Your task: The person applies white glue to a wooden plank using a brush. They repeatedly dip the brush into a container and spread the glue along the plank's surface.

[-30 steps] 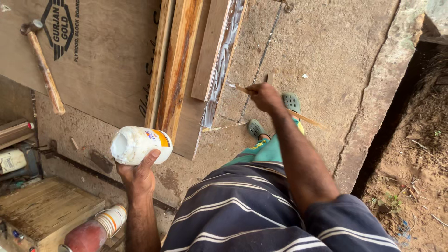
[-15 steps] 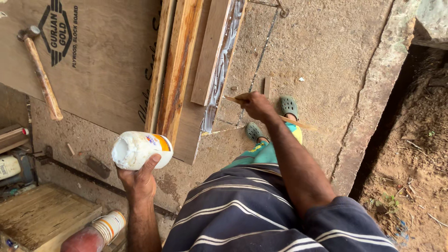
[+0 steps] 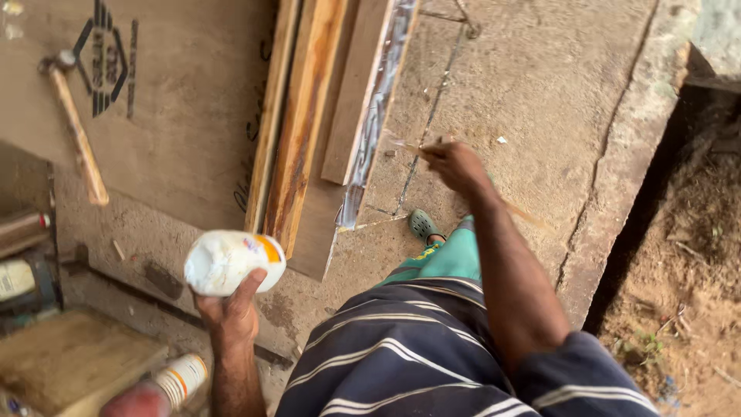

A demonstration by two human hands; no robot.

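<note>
My left hand point(image 3: 230, 309) grips a white plastic glue bottle point(image 3: 231, 261) with an orange label, held on its side at lower left. My right hand point(image 3: 457, 166) is stretched forward and holds a thin wooden stick point(image 3: 409, 147), whose tip sits just right of a narrow plank point(image 3: 386, 85) smeared with shiny white glue along its edge. The stick's far end shows blurred behind my forearm. Beside the gluey edge lie a flat board point(image 3: 356, 93) and an orange-brown wooden batten point(image 3: 302, 123).
A large plywood sheet point(image 3: 177, 100) carries a wooden-handled hammer point(image 3: 76, 127) at upper left. A wooden box point(image 3: 69, 363) and a red-and-white container point(image 3: 154, 390) sit at lower left. My green-sandalled foot point(image 3: 423, 224) stands on the concrete slab point(image 3: 556, 93); bare soil point(image 3: 687, 255) lies right.
The view has shifted and blurred. My right hand with the stick has moved slightly up and right, away from the gluey plank edge. My left hand keeps the bottle in about the same place.
</note>
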